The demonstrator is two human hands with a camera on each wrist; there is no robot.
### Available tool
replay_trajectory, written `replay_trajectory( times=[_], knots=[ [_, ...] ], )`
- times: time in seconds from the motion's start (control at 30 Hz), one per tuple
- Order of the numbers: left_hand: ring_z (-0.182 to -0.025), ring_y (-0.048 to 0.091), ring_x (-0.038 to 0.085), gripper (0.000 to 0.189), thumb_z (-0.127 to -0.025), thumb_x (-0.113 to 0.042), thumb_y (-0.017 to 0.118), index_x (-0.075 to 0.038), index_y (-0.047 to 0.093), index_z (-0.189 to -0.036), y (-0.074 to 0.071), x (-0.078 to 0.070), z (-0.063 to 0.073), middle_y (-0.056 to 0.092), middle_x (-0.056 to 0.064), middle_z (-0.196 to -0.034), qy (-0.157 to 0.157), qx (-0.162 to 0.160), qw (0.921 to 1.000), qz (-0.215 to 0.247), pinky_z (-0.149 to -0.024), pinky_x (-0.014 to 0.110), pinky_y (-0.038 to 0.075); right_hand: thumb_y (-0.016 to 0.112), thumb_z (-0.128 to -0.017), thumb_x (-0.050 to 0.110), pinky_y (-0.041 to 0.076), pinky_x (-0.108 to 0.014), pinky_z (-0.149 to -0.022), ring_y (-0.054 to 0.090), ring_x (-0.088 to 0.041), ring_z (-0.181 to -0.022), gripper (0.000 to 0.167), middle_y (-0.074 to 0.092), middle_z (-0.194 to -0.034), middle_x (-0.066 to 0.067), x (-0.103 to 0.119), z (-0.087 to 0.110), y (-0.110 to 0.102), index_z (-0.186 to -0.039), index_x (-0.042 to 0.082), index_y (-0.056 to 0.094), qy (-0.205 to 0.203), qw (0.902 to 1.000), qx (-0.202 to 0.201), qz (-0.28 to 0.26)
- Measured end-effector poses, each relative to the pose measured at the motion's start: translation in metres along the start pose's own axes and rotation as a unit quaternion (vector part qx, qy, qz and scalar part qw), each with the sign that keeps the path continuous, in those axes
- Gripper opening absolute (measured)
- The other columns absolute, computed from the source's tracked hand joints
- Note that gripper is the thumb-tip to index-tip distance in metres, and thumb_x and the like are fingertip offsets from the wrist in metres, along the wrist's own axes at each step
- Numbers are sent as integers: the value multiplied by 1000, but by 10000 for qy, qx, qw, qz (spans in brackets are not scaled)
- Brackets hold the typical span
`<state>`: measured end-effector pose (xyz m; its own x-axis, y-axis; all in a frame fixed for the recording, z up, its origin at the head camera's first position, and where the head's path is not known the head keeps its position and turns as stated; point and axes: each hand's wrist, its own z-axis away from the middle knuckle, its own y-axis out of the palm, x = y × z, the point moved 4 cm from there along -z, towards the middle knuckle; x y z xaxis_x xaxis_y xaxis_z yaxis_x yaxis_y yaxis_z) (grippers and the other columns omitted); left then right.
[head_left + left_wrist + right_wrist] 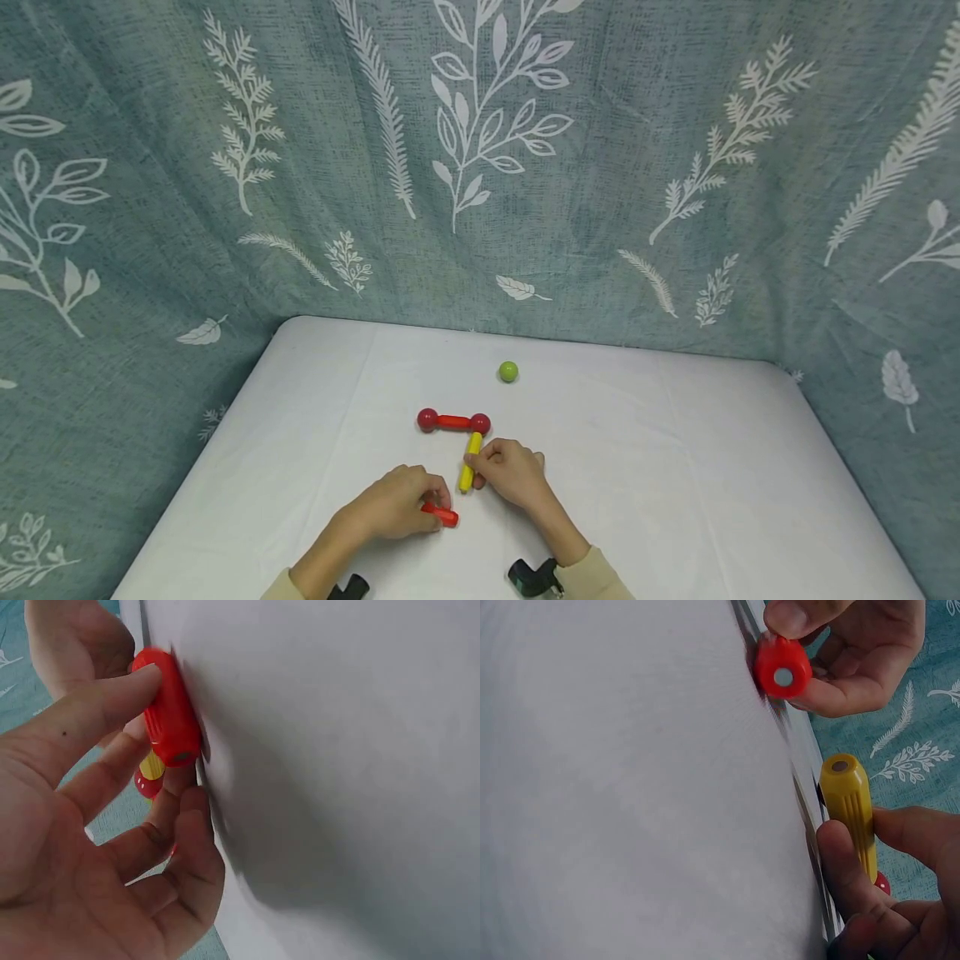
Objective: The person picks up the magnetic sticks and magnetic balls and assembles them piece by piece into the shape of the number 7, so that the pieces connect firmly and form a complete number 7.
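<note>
My left hand pinches a short red magnetic rod between thumb and fingers, low over the table. In the right wrist view, a round silvery magnet shows in the end of this red rod. A yellow magnetic rod is pinched by my right hand, its far end right at a red ball. From that ball, another red rod runs left to a second red ball. The yellow rod's near end points towards me, a little beyond the left hand's rod.
A green ball lies farther back on the white table. Behind my right hand a small rounded thing is mostly hidden. A leaf-patterned teal cloth hangs behind the table's back edge and along its sides.
</note>
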<state>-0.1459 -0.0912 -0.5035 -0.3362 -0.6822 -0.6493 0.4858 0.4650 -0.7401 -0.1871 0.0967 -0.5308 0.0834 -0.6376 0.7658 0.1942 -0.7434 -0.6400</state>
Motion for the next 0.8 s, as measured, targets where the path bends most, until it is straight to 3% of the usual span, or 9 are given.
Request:
replay_trajectory(
  times=[0.23, 0.4, 0.53, 0.67, 0.8],
  knots=[
    [-95, 42, 17, 31, -78, -3, 77, -33, 72, -85, -5, -3, 4, 51, -8, -101, 36, 13, 9999, -103, -79, 36, 40, 68, -94, 35, 24, -50, -77, 53, -14, -61, 25, 61, -57, 11, 1, -1, 1, -82, 13, 66, 18, 10000, 18, -44],
    [-99, 42, 17, 40, -79, 7, 70, -32, 73, -83, -4, -1, 4, 49, -8, -105, 165, -52, 9998, -25, -86, 39, 40, 68, -94, 35, 24, -50, -78, 53, -13, -61, 25, 62, -57, 11, 0, -1, 1, -82, 13, 66, -3, 10000, 27, -73],
    [-97, 47, 16, 40, -80, 9, 64, -28, 69, -94, -3, 3, 3, 51, -4, -107, 184, -51, 9997, 118, -85, 38, 43, 68, -94, 35, 24, -50, -77, 53, -13, -61, 25, 62, -57, 11, 0, -1, 1, -82, 13, 66, -75, 10000, 0, -42],
    [-80, 53, 14, 20, -91, -10, 67, -17, 59, -108, -5, 6, 4, 56, -2, -95, -217, -150, 9985, 477, -70, 33, 46, 68, -94, 35, 24, -49, -76, 53, -13, -60, 25, 62, -57, 11, 0, 0, 1, -82, 13, 66, -69, 10000, -6, -23],
    [-66, 53, 13, 43, -88, -42, 75, -8, 57, -107, -4, 9, 7, 58, -4, -77, -788, -257, 9944, 652, -60, 32, 43, 68, -94, 36, 24, -49, -77, 53, -13, -60, 25, 61, -57, 12, 0, -1, 1, -82, 14, 65, -16, 10000, 10, 5]
  ],
)
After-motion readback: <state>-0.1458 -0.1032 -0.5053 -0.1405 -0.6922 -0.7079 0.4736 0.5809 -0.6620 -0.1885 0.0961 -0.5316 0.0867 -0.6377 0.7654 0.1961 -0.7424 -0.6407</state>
